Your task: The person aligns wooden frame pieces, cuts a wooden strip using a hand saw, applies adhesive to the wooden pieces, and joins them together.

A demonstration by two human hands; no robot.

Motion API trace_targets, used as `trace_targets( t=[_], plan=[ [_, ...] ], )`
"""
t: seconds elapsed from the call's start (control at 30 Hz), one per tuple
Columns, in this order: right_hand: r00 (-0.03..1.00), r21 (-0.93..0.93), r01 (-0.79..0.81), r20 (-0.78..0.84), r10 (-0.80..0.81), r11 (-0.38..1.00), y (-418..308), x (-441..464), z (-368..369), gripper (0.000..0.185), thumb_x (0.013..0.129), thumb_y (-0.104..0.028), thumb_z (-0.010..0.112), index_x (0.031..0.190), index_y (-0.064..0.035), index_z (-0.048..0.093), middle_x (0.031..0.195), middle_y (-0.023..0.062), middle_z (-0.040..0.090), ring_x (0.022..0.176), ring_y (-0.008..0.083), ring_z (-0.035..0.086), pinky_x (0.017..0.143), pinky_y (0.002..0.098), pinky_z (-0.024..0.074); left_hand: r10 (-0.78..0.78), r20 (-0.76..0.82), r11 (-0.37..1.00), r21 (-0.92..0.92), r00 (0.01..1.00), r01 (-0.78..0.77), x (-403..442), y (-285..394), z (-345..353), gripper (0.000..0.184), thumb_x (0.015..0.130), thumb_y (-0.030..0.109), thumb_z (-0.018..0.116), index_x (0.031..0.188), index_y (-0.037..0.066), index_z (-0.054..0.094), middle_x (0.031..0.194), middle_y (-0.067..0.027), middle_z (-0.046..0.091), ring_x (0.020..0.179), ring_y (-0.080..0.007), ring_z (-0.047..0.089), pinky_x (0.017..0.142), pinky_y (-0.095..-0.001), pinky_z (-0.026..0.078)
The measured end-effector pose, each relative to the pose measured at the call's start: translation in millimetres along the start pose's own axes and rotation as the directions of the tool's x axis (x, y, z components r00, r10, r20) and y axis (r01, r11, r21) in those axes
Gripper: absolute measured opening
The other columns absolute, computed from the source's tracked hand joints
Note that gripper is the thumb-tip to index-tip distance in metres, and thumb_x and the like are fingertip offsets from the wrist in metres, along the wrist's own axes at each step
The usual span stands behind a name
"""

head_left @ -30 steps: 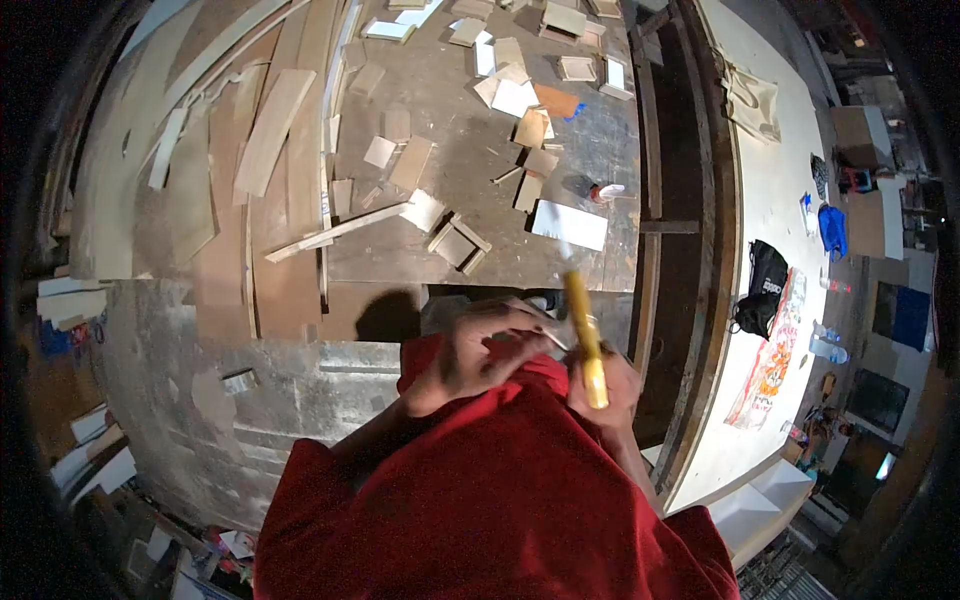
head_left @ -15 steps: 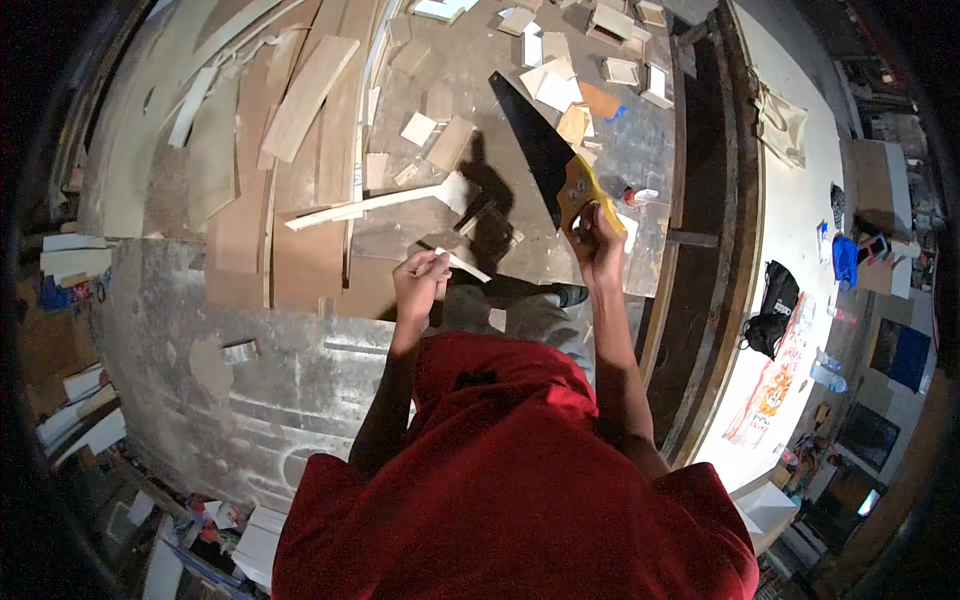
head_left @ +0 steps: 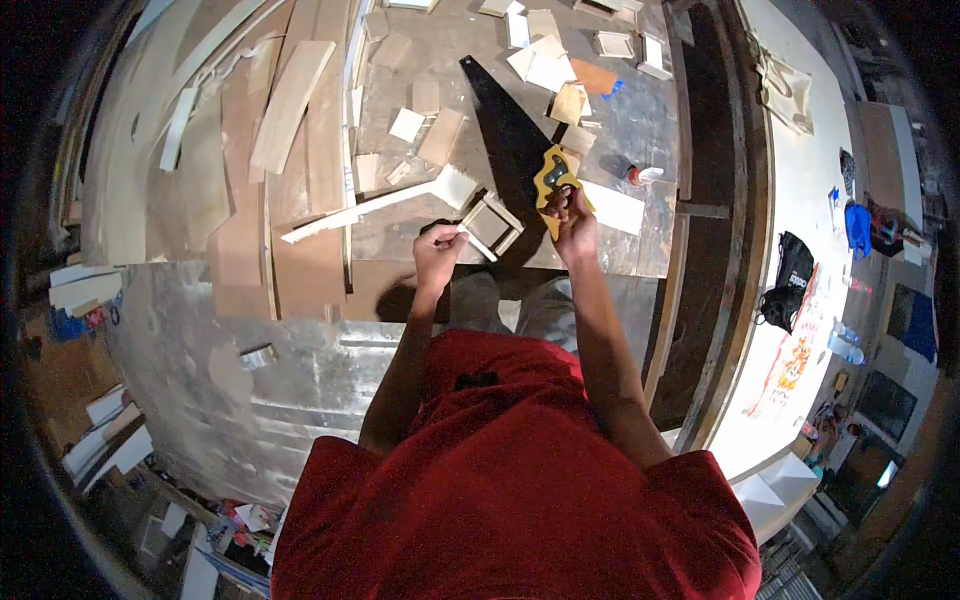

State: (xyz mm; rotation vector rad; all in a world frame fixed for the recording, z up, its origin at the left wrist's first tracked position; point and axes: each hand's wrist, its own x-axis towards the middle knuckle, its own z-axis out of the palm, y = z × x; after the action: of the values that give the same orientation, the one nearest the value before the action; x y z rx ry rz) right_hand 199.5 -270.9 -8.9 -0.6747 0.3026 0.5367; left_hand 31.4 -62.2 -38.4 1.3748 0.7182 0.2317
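My right hand point(head_left: 575, 228) is closed round the yellow handle of a handsaw point(head_left: 503, 112). Its dark blade points away and to the left above the work table point(head_left: 635, 120). Between the fingertips of my left hand point(head_left: 437, 258) is a thin pale wood strip point(head_left: 482, 247). The strip lies along the near-left side of a small rectangular wooden frame point(head_left: 513, 238); I cannot tell whether the two touch. Just beyond my left hand, a long narrow wood strip point(head_left: 350, 213) reaches toward a small pale board point(head_left: 455, 187).
Small wood offcuts point(head_left: 440, 135) and little open boxes point(head_left: 613, 44) lie scattered across the table. Longer boards point(head_left: 292, 108) rest at the left. A red-and-white bottle point(head_left: 643, 176) stands at the right beside a white sheet point(head_left: 612, 208). A tape roll point(head_left: 258, 356) sits on the grey surface.
My left hand has moved right with the wood strip, to the small frame. The handsaw in my right hand has shifted left and lower in view. The frame now shows out of shadow.
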Motion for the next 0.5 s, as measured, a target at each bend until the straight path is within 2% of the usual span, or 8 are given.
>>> trace_targets(
  t=[0.07,0.17,0.27,0.37,0.43,0.47,0.5],
  plan=[
    [1.000,-0.064,0.019,0.008,-0.018,0.998,1,-1,0,0.029,0.106,-0.035,0.045,0.099,-0.0085,0.056,0.076,-0.0003,0.049,0.067,0.0121,0.041,0.069,0.0278,0.0401,0.019,-0.032,1.000,0.016,0.999,-0.019,1,-5,1,0.017,0.084,0.000,0.078,0.098,-0.003,0.069,0.087,-0.0056,0.071,0.078,-0.0089,0.064,0.070,-0.0237,0.052],
    [1.000,-0.036,0.014,0.007,-0.013,0.999,2,-1,2,0.025,0.105,-0.032,0.049,0.099,-0.0088,0.056,0.078,0.0003,0.050,0.070,0.0124,0.042,0.071,0.0271,0.0409,-0.038,-0.035,0.997,-0.066,0.999,0.036,-1,10,6,0.021,0.084,-0.003,0.077,0.102,-0.004,0.068,0.089,-0.0072,0.071,0.080,-0.0100,0.065,0.070,-0.0237,0.053],
    [0.999,0.074,-0.037,0.008,0.036,0.997,-1,-2,3,0.020,0.104,-0.028,0.054,0.101,-0.0085,0.056,0.082,0.0014,0.051,0.071,0.0141,0.045,0.073,0.0283,0.0429,-0.025,-0.048,0.997,-0.070,0.999,0.021,5,-6,6,0.022,0.084,-0.005,0.076,0.103,-0.004,0.067,0.092,-0.0082,0.071,0.080,-0.0106,0.066,0.070,-0.0234,0.053],
    [0.997,0.045,-0.049,-0.062,0.052,0.998,3,0,-4,0.015,0.102,-0.024,0.057,0.102,-0.0083,0.056,0.084,0.0020,0.051,0.073,0.0155,0.047,0.073,0.0301,0.0443,-0.045,-0.096,0.998,-0.058,0.994,0.039,4,-1,8,0.021,0.083,-0.004,0.077,0.101,-0.004,0.067,0.088,-0.0069,0.071,0.078,-0.0103,0.066,0.068,-0.0234,0.053],
    [0.991,0.008,-0.091,-0.102,0.091,0.996,2,-1,-3,0.015,0.102,-0.022,0.058,0.106,-0.0080,0.058,0.088,0.0025,0.055,0.079,0.0177,0.054,0.079,0.0333,0.0488,-0.046,-0.091,0.998,-0.051,0.995,0.042,7,-7,5,0.021,0.082,-0.003,0.078,0.100,-0.003,0.067,0.086,-0.0062,0.071,0.076,-0.0100,0.066,0.067,-0.0233,0.052],
    [0.991,0.008,-0.089,-0.103,0.090,0.996,3,-2,-2,0.015,0.102,-0.022,0.058,0.106,-0.0080,0.058,0.088,0.0025,0.055,0.079,0.0177,0.054,0.079,0.0333,0.0488,-0.049,-0.085,0.998,-0.045,0.995,0.045,8,-11,4,0.022,0.081,-0.003,0.079,0.100,-0.003,0.067,0.084,-0.0056,0.071,0.074,-0.0097,0.066,0.065,-0.0231,0.052],
    [0.986,-0.055,-0.068,-0.157,0.058,0.996,4,-3,2,0.016,0.102,-0.022,0.059,0.109,-0.0075,0.059,0.093,0.0029,0.058,0.085,0.0184,0.057,0.083,0.0347,0.0504,-0.049,-0.081,0.998,-0.045,0.995,0.046,8,-9,6,0.022,0.081,-0.003,0.079,0.100,-0.003,0.067,0.084,-0.0056,0.071,0.074,-0.0097,0.066,0.065,-0.0231,0.052]
  ],
)
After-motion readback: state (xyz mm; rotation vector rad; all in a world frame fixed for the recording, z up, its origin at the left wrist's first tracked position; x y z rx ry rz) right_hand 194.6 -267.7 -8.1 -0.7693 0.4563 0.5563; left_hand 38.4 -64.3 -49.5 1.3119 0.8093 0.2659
